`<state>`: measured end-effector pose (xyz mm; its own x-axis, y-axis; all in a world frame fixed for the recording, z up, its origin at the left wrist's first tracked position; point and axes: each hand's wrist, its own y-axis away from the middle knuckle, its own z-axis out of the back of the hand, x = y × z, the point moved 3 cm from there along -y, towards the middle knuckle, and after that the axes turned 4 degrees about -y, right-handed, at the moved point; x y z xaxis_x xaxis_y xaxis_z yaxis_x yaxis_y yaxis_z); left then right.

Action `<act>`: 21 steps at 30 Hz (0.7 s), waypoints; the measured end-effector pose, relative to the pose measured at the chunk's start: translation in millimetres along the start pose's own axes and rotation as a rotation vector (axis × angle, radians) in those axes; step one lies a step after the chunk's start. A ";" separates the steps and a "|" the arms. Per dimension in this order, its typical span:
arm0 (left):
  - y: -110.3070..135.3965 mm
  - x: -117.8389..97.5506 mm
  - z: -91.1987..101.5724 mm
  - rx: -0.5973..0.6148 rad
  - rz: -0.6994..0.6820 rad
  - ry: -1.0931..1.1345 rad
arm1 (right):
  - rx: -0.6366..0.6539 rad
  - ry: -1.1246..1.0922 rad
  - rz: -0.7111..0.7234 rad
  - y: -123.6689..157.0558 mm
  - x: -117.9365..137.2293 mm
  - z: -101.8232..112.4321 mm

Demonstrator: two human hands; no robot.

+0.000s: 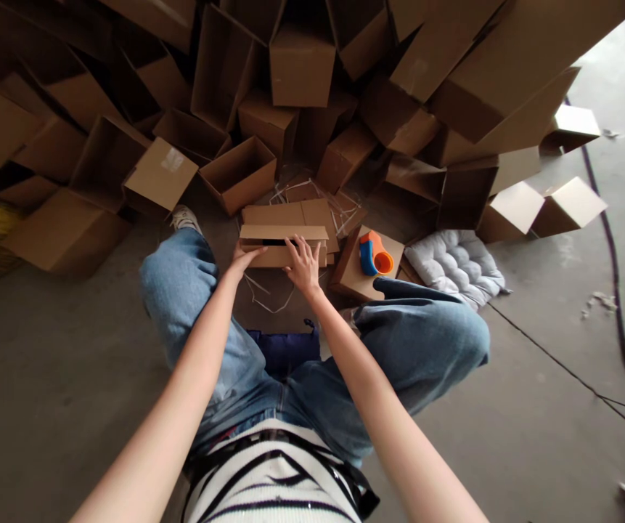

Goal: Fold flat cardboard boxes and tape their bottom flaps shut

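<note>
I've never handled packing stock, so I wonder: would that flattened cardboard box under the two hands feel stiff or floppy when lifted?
Probably light: the flattened cardboard box lies as thin flat panels. Its panels look stiff, but flaps would likely swing at the creases, since a dark gap shows between its layers, between the left hand and right hand.

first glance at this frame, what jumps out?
The heap of open brown cardboard boxes fills the whole top of the view. Below it, the left hand and right hand rest on a low brown cardboard box. An orange and blue tape dispenser sits just right of it.
</note>
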<state>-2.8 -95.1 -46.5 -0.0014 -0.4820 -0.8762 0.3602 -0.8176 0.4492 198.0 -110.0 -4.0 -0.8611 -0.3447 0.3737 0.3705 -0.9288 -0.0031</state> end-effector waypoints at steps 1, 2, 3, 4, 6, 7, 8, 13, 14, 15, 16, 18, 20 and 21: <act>1.3 -1.0 -0.5 -0.001 -0.001 0.002 | 0.002 -0.005 -0.004 -0.2 0.4 0.5; 2.6 -2.2 -0.9 -0.005 -0.003 0.002 | 0.004 -0.009 -0.008 -0.4 0.9 1.1; 4.0 -3.3 -1.1 -0.008 -0.009 0.001 | 0.005 -0.014 -0.012 -0.6 1.5 1.8; 5.2 -4.5 -1.4 -0.005 -0.017 -0.001 | 0.005 -0.018 -0.015 -0.7 2.0 2.5; 6.8 -5.9 -1.6 -0.001 -0.028 -0.002 | 0.002 -0.026 -0.017 -1.1 2.9 3.7; 7.3 -6.2 -1.5 -0.001 -0.030 -0.003 | 0.001 -0.030 -0.018 -1.5 3.2 4.0; 7.5 -6.2 -1.3 -0.003 -0.029 -0.004 | 0.001 -0.032 -0.019 -1.9 3.3 4.1; 8.1 -6.5 -0.5 -0.007 -0.036 -0.001 | 0.007 -0.010 -0.027 -5.2 3.3 2.5; 8.4 -6.8 -0.3 -0.008 -0.033 -0.004 | 0.008 -0.002 -0.027 -5.7 3.6 2.4; 8.7 -7.0 -0.1 -0.013 -0.029 -0.008 | 0.009 0.005 -0.028 -6.2 4.0 2.3; 9.0 -7.2 0.1 -0.016 -0.027 -0.009 | 0.009 0.009 -0.028 -6.4 4.4 2.5; 9.3 -7.4 -0.2 -0.013 -0.041 0.005 | 0.003 0.005 -0.028 -6.4 5.3 3.3; 9.2 -7.1 -0.8 -0.010 -0.070 0.028 | -0.005 -0.009 -0.028 -6.2 6.3 4.6; 9.0 -6.8 -1.1 -0.011 -0.080 0.034 | -0.008 -0.017 -0.029 -6.1 6.8 5.3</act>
<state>1.5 -98.8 -36.7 0.0008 -0.4042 -0.9146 0.3709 -0.8493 0.3757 191.7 -105.9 3.5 -0.8656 -0.3149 0.3893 0.3420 -0.9397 0.0004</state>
